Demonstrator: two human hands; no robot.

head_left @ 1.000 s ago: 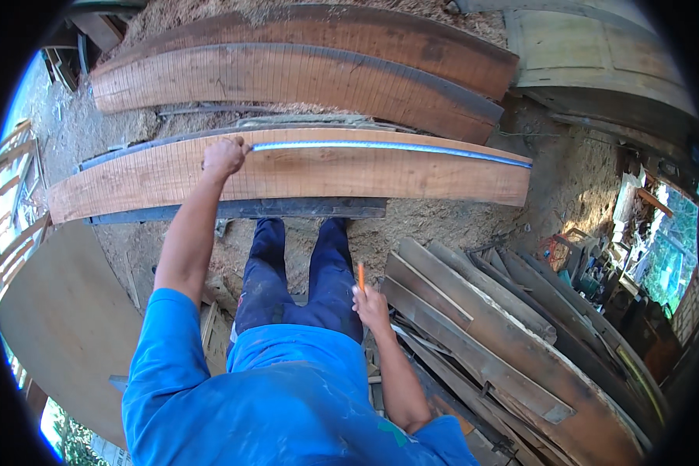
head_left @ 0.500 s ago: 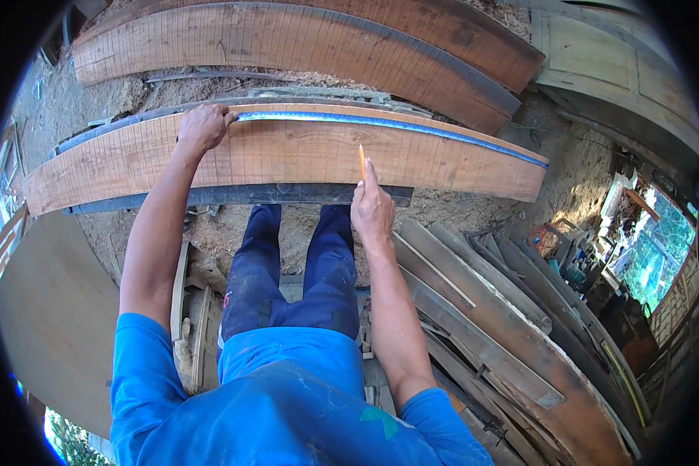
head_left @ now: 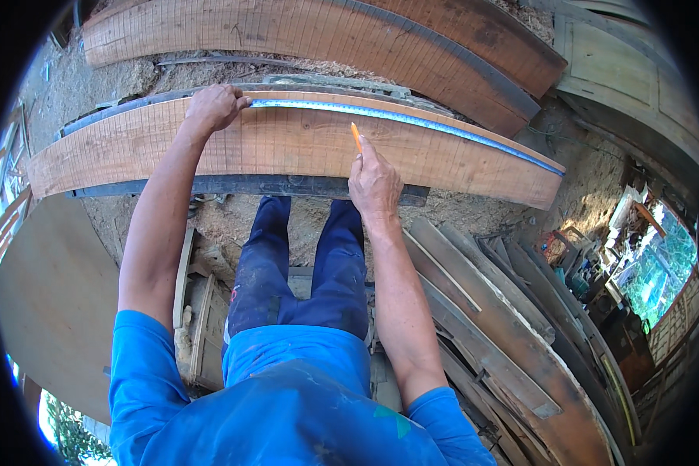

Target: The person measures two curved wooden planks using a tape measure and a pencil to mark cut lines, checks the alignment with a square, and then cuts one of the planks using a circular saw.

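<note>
A long wooden board (head_left: 311,147) lies crosswise in front of me, its left part covered with closely spaced pencil lines. Along its far edge runs a blue measuring tape (head_left: 412,120), reaching nearly to the right end. My left hand (head_left: 216,107) is closed at the tape's left end, thumb and fingers pinching it against the board's far edge. An orange pencil (head_left: 356,136) is gripped in my right hand (head_left: 375,185), above the board's near edge right of the middle. Its tip points away from me, toward the tape, and appears apart from it.
Beneath the board is a dark beam (head_left: 287,185). Beyond it lie more lined boards (head_left: 311,35) on sawdust-strewn ground. Stacked planks (head_left: 505,326) fill the lower right. A large round-edged panel (head_left: 50,303) stands at left, and a pale panelled door (head_left: 613,58) is at far right.
The pencil now tilts left and sits slightly farther from me, closer to the tape. My left hand still pinches the tape end. The whole view has shifted a little.
</note>
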